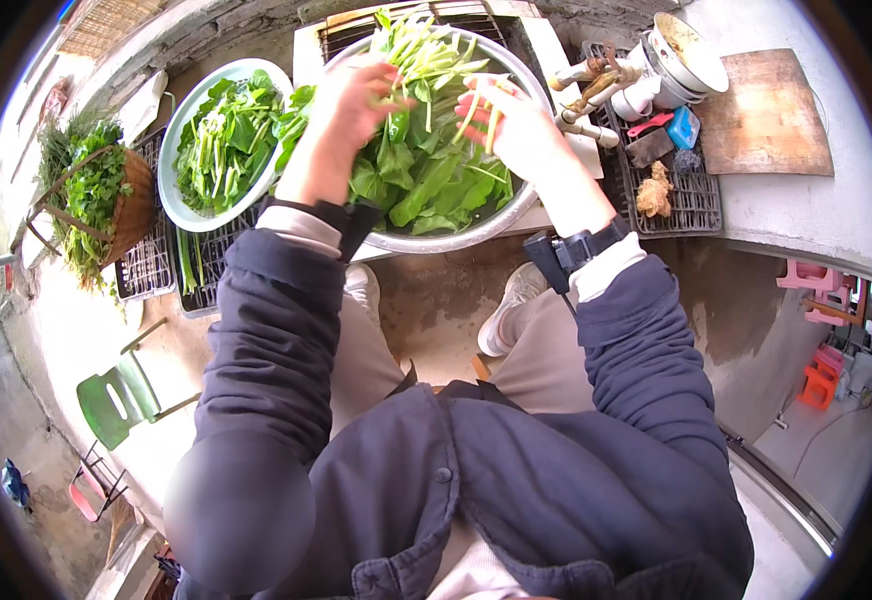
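The person's left hand [348, 108] is over the far left part of a wide metal basin [438, 242], close to the upright bunch of cut stems there. It is blurred by motion, its fingers partly bent, and I cannot tell whether they grip anything. The right hand [518, 122] is above the basin's right half, palm turned inward, with its thumb and fingers pinching a few thin pale green stalks [493, 128]. The hands are apart, with greens between them.

Leafy greens [426, 190] fill much of the basin, broad dark leaves toward the near side and light cut stems gathered at the far side. To its left, a pale blue-green plastic tub [178, 205] holds more leafy vegetables [221, 145], their stems pointing toward the near side. Farther left, a wicker basket [136, 195] bears bushy green herbs [96, 180] that spill over its side.

Right of the basin, a black plastic crate [696, 208] carries a knobbly piece of ginger [653, 190], a small blue item [684, 128] and something with a red handle [650, 125]. Stacked white bowls [684, 60] stand behind these, beside a wooden cutting board [766, 115] lying on a grey bench [756, 215]. A green chair [118, 405] stands at the lower left.
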The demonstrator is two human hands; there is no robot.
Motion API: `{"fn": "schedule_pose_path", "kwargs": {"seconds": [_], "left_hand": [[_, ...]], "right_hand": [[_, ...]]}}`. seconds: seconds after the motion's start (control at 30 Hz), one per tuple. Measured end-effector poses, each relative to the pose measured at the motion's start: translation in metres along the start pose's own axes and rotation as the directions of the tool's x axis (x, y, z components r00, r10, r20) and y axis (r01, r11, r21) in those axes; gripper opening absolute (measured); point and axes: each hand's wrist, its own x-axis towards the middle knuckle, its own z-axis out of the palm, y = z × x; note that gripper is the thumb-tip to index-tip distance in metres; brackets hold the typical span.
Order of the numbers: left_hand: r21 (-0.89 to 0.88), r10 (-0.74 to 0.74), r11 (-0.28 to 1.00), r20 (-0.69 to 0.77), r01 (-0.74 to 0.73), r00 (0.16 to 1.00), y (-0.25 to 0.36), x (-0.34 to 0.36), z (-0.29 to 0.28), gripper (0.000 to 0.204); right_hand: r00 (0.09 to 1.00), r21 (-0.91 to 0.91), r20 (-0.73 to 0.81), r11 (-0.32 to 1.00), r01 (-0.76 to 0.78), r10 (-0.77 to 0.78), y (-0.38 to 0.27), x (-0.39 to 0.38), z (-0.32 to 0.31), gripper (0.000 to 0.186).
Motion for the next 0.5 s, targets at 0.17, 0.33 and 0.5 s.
{"fn": "schedule_pose_path", "kwargs": {"seconds": [0.17,0.33,0.5], "left_hand": [[0.111,-0.256,0.967,0.351,0.231,0.901,-0.041,-0.028,0.035,0.054],[0.245,-0.266,0.953,0.384,0.180,0.884,-0.037,-0.042,0.050,0.041],[-0.046,-0.216,0.963,0.447,0.264,0.868,-0.046,-0.032,0.043,0.028]], "right_hand": [[0.981,-0.138,0.000,0.971,-0.193,0.195,-0.010,-0.001,0.002,0.057],[0.932,-0.085,0.124,0.940,-0.332,0.340,-0.023,-0.004,0.000,0.077],[0.956,-0.170,0.090,0.950,-0.262,0.279,-0.034,-0.010,0.010,0.096]]}}
